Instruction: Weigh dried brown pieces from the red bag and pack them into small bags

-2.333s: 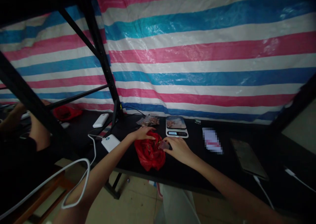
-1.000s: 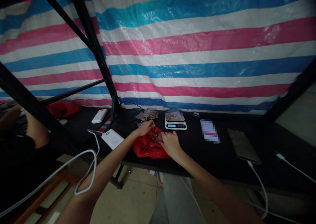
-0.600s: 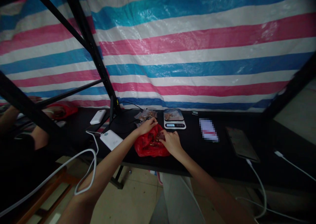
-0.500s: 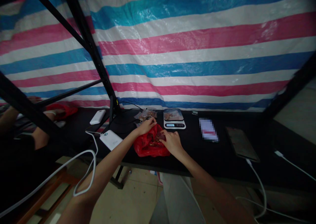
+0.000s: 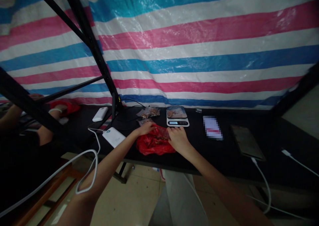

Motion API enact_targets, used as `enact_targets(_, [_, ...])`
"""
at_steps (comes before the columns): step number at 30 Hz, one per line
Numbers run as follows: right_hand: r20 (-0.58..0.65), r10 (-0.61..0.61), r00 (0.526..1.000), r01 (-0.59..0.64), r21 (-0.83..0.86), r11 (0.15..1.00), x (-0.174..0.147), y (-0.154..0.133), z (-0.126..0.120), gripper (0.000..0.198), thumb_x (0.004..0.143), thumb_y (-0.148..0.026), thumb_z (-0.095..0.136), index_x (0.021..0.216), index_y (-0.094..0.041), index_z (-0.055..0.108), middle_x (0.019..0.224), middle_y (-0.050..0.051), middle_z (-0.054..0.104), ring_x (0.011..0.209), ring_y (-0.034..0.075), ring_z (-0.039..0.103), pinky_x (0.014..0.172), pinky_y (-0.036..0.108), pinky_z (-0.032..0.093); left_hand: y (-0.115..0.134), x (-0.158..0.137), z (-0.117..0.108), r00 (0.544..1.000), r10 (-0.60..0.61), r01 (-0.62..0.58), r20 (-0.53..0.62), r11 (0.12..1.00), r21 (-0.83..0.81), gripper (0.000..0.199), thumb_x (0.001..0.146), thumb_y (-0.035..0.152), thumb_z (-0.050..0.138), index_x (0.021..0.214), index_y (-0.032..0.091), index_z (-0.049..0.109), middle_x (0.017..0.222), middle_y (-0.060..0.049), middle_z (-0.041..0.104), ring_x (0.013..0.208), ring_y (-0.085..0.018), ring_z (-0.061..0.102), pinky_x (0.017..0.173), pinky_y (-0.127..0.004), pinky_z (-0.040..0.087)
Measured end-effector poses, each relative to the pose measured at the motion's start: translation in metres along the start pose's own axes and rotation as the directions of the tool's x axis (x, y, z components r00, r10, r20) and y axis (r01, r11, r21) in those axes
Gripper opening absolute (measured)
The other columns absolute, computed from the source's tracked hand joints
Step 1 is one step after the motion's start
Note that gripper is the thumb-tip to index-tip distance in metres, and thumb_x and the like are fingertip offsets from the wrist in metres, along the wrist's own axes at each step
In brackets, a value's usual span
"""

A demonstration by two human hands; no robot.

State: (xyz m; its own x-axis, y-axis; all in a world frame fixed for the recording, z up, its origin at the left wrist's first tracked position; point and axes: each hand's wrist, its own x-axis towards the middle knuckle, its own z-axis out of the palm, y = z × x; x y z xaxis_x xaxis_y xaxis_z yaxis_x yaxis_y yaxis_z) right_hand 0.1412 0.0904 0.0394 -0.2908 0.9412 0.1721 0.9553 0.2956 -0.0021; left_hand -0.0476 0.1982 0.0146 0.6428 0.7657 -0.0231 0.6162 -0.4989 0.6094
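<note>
A red plastic bag (image 5: 152, 148) lies open on the black table, with small brownish pieces (image 5: 160, 141) inside it. Over its far side, between my hands, is a small see-through plastic bag (image 5: 163, 132). My right hand (image 5: 178, 138) is closed on the right end of that clear bag, at the red bag's right rim. At the far left rim, the fingers of my left hand (image 5: 146, 128) are bent together; what they pinch is hidden. Just behind sits a white digital scale (image 5: 185, 122) bearing a filled clear packet (image 5: 175, 113), beside several similar packets (image 5: 150, 112).
To the left lie a white power bank (image 5: 114, 137) with a cable and another white device (image 5: 100, 114). A blurred-out phone (image 5: 212, 127) and a dark phone (image 5: 246, 142) on a cable are to the right. Another person's arm (image 5: 46, 133) is beyond the black frame (image 5: 99, 60).
My right hand has come up out of the red bag to its right rim, and the clear bag now stretches between my hands. My left hand has lowered slightly. The view has shifted a little.
</note>
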Motion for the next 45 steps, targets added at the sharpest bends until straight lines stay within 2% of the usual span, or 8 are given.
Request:
enact_targets(5, [0.008,0.000,1.000,0.001,-0.060,0.998,0.003,-0.003,-0.006,0.023,0.082,-0.011,0.041,0.097,-0.014,0.057,0.091,0.014,0.064,0.091,0.025,0.053,0.079,0.038,0.025,-0.004,0.001,0.000,0.992,-0.050,0.047,-0.117,0.998,-0.031,0.018,0.080,0.019,0.037,0.077,0.014,0.054,0.079,-0.004,0.057,0.076,-0.015,0.051,0.073,-0.026,0.040])
enact_targets(13, [0.036,0.009,0.999,-0.006,-0.088,0.996,0.014,-0.007,0.008,0.025,0.084,-0.009,0.038,0.094,-0.012,0.061,0.088,0.015,0.065,0.088,0.026,0.056,0.080,0.039,0.025,-0.001,-0.002,0.006,0.994,-0.059,0.036,-0.097,0.974,-0.226,0.014,0.082,0.021,0.036,0.078,0.015,0.048,0.077,0.000,0.052,0.075,-0.012,0.049,0.074,-0.024,0.039])
enact_targets(18, [0.008,0.004,1.000,-0.004,-0.035,0.999,0.015,0.001,0.009,0.018,0.081,-0.015,0.047,0.095,-0.014,0.058,0.085,0.012,0.066,0.086,0.024,0.058,0.078,0.037,0.026,0.005,0.004,0.006,0.983,-0.138,0.072,-0.122,0.897,-0.436,0.010,0.082,0.021,0.038,0.079,0.015,0.046,0.070,0.002,0.049,0.065,-0.010,0.047,0.064,-0.021,0.040])
enact_targets(23, [-0.008,0.035,0.999,-0.035,0.039,0.999,0.016,0.011,0.017,0.026,0.075,-0.027,0.059,0.099,-0.018,0.053,0.085,0.007,0.066,0.085,0.023,0.059,0.077,0.035,0.026,0.024,0.015,0.004,0.970,-0.212,0.107,-0.118,0.813,-0.573,0.007,0.078,0.016,0.041,0.079,0.015,0.047,0.068,0.002,0.050,0.062,-0.009,0.048,0.062,-0.020,0.041])
enact_targets(30, [-0.075,0.069,0.995,-0.053,0.190,0.980,0.016,0.023,0.035,0.031,0.072,-0.031,0.062,0.100,-0.022,0.052,0.084,0.002,0.067,0.083,0.021,0.060,0.077,0.033,0.026,0.038,0.025,0.001,0.974,-0.189,0.085,-0.127,0.820,-0.566,0.007,0.075,0.011,0.040,0.076,0.015,0.046,0.068,0.002,0.050,0.064,-0.009,0.049,0.067,-0.022,0.042])
enact_targets(40, [-0.057,0.090,0.994,-0.044,0.550,0.834,0.012,0.038,0.040,0.030,0.075,-0.032,0.058,0.104,-0.026,0.052,0.096,-0.001,0.066,0.089,0.017,0.060,0.078,0.031,0.034,-0.002,0.008,0.000,0.964,-0.226,0.165,-0.139,0.921,-0.352,0.007,0.076,0.015,0.045,0.082,0.016,0.045,0.075,0.001,0.051,0.070,-0.011,0.049,0.065,-0.023,0.042])
enact_targets(42, [-0.074,0.077,0.994,-0.021,0.573,0.820,0.011,0.038,0.034,0.031,0.076,-0.032,0.058,0.106,-0.025,0.051,0.099,0.000,0.066,0.090,0.017,0.060,0.079,0.032,0.035,-0.005,0.001,-0.001,0.969,-0.226,0.178,-0.105,0.923,-0.341,0.012,0.074,0.020,0.049,0.085,0.015,0.046,0.080,0.000,0.053,0.074,-0.012,0.050,0.069,-0.024,0.042])
enact_targets(45, [-0.095,0.043,0.995,0.016,0.548,0.836,0.010,0.032,0.022,0.031,0.076,-0.031,0.057,0.106,-0.025,0.051,0.097,0.001,0.066,0.092,0.018,0.059,0.079,0.032,0.033,-0.001,-0.009,-0.006,0.973,-0.225,0.230,0.049,0.929,-0.289,0.028,0.070,0.032,0.058,0.089,0.014,0.050,0.087,-0.002,0.056,0.080,-0.014,0.052,0.072,-0.025,0.041])
